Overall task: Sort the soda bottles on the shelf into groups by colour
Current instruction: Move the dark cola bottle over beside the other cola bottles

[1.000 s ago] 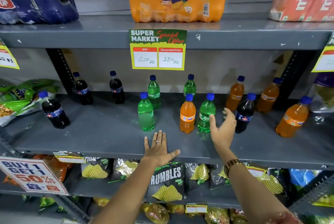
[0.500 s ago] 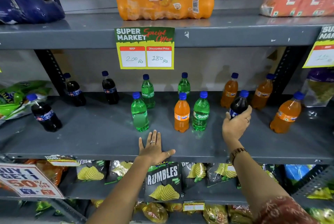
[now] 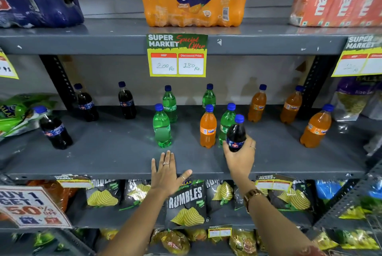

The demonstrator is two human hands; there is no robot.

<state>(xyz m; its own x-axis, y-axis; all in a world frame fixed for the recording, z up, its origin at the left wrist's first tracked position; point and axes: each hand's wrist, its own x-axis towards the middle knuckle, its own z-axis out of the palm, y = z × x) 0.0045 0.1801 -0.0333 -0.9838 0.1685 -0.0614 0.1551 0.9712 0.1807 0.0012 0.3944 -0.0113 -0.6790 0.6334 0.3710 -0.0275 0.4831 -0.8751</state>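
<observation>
A person stands facing a grey metal shop shelf (image 3: pixel 103 158) that carries small plastic soda bottles with blue caps. Their right hand (image 3: pixel 240 158) is now closed around the lower half of a dark cola bottle (image 3: pixel 235 134) and has lifted it clear of the shelf, tilted slightly, in front of a green lemon-lime bottle (image 3: pixel 226 123). Half a second ago this bottle still stood further right, among the orange ones, with the hand only just reaching it. The left hand (image 3: pixel 166 173) holds nothing; it stays flat on the shelf's front edge, fingers spread, as before.

Three more dark cola bottles (image 3: pixel 126 101) stand well apart at the left end of the shelf. Green bottles cluster in the middle, and one orange soda bottle (image 3: pixel 207 128) stands among them, just beside the green one. Three further orange bottles (image 3: pixel 316 126) stand at the right.

The lift suggests the dark bottle is heading left to join its group. After that, the orange bottle among the greens appears to be the one stray left to move.
</observation>
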